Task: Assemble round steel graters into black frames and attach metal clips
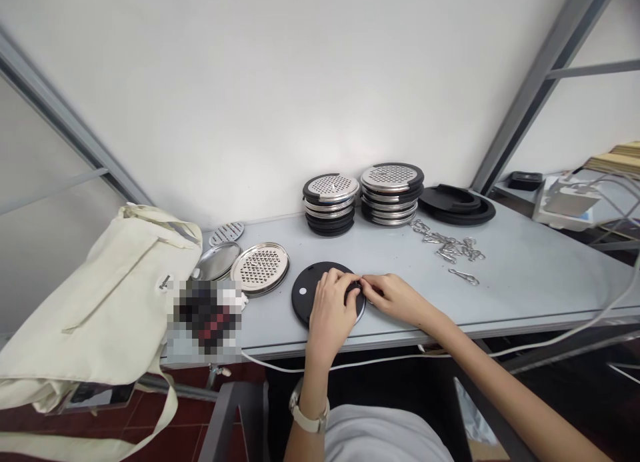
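Note:
A round black disc [304, 309] with a white dot and a thin shiny rim at its right lies at the front of the table. My left hand [331, 309] rests over it, fingers bent and gripping its right part. Thumb and fingers of my right hand [393, 294] are pinched together at the disc's right edge, meeting my left fingertips; whatever is between them is too small to make out. To the left lie perforated metal grater plates [260, 267] and a plain metal disc [219, 261]. Loose metal snap hooks [453, 245] are scattered to the right, one single hook [464, 276] nearer me.
Two stacks of graters with black rims, a left stack [331, 205] and a right stack [391, 195], stand near the wall. Black round trays [457, 205] lie beside them. A cream bag [107, 302] is at the left. A white cable [395, 359] runs along the front edge.

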Tool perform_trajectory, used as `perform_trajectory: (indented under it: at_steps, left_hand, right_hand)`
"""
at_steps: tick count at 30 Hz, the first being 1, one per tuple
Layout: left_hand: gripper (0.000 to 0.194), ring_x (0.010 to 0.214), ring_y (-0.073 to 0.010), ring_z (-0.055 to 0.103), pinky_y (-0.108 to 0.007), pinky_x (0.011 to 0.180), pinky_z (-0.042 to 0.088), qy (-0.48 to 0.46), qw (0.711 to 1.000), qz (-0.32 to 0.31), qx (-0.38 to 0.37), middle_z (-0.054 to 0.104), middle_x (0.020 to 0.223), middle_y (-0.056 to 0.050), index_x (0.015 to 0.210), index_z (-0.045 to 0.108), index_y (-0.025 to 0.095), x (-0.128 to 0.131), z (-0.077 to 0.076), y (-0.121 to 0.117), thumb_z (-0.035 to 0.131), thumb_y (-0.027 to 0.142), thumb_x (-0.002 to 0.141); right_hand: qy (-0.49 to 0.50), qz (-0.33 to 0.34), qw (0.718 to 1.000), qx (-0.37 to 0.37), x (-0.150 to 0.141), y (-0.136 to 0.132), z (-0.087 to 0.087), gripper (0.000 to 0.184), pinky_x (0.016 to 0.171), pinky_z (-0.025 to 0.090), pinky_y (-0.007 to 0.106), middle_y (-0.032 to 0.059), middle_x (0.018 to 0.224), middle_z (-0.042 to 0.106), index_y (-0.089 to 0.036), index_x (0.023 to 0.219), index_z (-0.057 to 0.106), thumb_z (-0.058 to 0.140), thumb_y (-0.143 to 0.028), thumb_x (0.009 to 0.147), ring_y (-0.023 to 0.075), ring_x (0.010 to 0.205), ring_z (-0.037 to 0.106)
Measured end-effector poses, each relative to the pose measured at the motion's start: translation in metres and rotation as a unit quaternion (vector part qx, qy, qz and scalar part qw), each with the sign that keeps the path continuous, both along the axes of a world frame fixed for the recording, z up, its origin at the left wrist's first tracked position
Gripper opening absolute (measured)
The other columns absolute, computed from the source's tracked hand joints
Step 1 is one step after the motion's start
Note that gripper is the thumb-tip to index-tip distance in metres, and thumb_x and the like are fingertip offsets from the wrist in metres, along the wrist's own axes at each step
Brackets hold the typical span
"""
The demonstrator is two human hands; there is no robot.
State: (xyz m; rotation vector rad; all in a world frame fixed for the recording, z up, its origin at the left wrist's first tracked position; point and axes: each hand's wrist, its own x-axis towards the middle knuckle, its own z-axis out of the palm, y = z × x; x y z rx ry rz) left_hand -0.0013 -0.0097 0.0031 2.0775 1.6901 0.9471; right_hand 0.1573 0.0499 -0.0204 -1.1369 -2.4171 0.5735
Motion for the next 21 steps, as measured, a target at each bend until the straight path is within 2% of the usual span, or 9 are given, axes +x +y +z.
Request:
perform_trajectory:
  at_steps: [8,21]
  left_hand:
    - [0.029,0.100,-0.0195,0.051,-0.034,0.090,0.041,0.040,0.999,0.013,0.004,0.054,0.102,-0.004,0.112,0.059,0.027,0.004,0.002,-0.001,0.043,0.015,0.091]
    - [0.024,0.098,-0.0182,0.050,-0.030,0.087,0.042,0.063,0.997,0.051,0.004,0.055,0.103,-0.003,0.108,0.059,0.026,0.011,0.001,-0.003,0.043,0.016,0.092]
  right_hand:
    - [-0.007,-0.007,1.000,-0.006,-0.001,0.001,0.001,0.038,0.056,0.031,0.024,0.0035,0.062,0.063,-0.017,0.075,0.061,0.031,-0.029,0.095,0.0131,0.052,0.048]
    - [-0.015,-0.004,1.000,0.004,-0.001,0.003,-0.003,0.038,0.056,0.030,0.025,0.0036,0.062,0.062,-0.017,0.072,0.059,0.032,-0.029,0.095,0.0125,0.052,0.048]
